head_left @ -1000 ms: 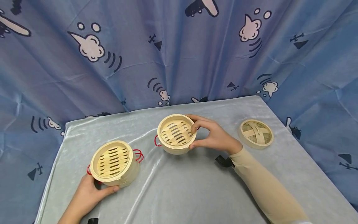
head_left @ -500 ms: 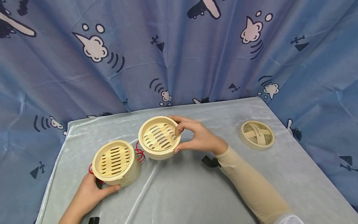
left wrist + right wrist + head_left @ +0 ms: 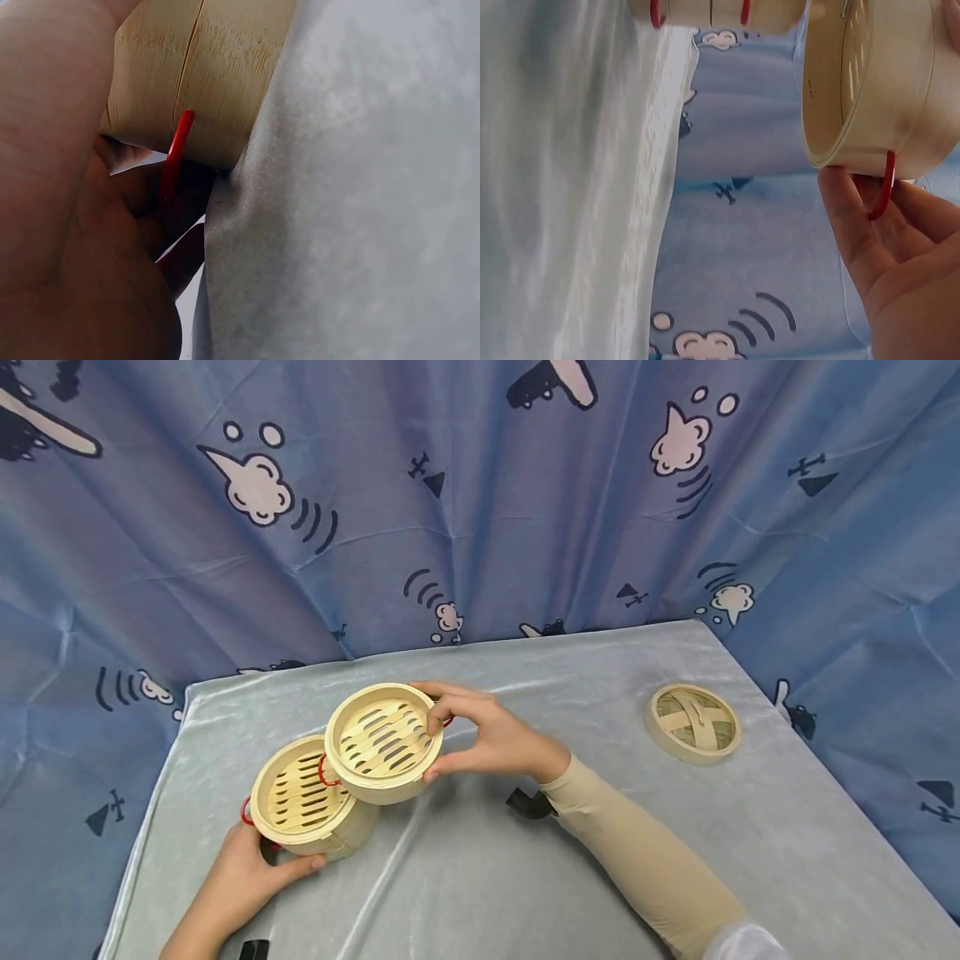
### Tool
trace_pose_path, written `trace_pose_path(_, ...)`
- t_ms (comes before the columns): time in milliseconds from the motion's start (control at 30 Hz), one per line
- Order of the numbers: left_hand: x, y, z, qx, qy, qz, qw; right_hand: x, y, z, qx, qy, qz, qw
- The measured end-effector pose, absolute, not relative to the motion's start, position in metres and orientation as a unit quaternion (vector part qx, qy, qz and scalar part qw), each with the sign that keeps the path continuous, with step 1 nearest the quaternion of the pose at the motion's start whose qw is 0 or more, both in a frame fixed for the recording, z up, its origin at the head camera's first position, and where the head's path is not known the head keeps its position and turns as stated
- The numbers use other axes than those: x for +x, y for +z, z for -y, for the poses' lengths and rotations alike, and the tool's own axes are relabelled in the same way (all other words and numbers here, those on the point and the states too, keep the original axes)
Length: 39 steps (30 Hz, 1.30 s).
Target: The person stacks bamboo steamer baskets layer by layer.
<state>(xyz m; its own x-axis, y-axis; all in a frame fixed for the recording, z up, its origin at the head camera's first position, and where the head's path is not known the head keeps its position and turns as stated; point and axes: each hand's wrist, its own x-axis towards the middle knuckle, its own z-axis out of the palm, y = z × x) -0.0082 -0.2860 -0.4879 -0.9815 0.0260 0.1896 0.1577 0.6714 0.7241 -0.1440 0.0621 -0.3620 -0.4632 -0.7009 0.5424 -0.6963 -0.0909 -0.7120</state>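
Note:
My right hand (image 3: 491,735) holds a round bamboo steamer basket (image 3: 386,792) in the air, tilted so its slatted inside shows. The right wrist view shows the fingers (image 3: 847,225) under this basket (image 3: 907,97), by its red handle (image 3: 887,187). It overlaps the upper right of the bamboo steamer stack (image 3: 356,835) in the head view. My left hand (image 3: 243,877) grips that stack low on its near left side, thumb across the front. A red handle (image 3: 177,154) of the stack hangs by the left palm in the left wrist view. The stack stands on the table, slatted top uncovered.
A woven bamboo steamer lid (image 3: 693,724) lies at the right on the grey cloth-covered table (image 3: 487,877). Behind the table's far edge hangs a blue patterned curtain (image 3: 480,527). Black straps (image 3: 531,804) show near the wrists.
My right hand has carried the steamer basket leftward from mid-table until it overlaps the stack in the head view. The left hand and the stack have stayed put, as has the lid.

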Motion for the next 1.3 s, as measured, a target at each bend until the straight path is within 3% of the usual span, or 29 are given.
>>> trace_pose_path(700,-0.01,-0.489,0.289,-0.051,-0.4,0.912,0.076,-0.148,-0.383,-0.02,-0.534,-0.502,-0.68,-0.006)
trace_pose_path(933,-0.011,-0.489,0.289,-0.052,-0.405,0.91,0.069,-0.138,-0.369,-0.012,-0.534,-0.511,-0.673,-0.006)
trace_pose_path(1300,-0.011,-0.488,0.287,-0.065,-0.409,0.905,0.093,-0.139,-0.384,0.005,-0.549,-0.512,-0.661,-0.007)
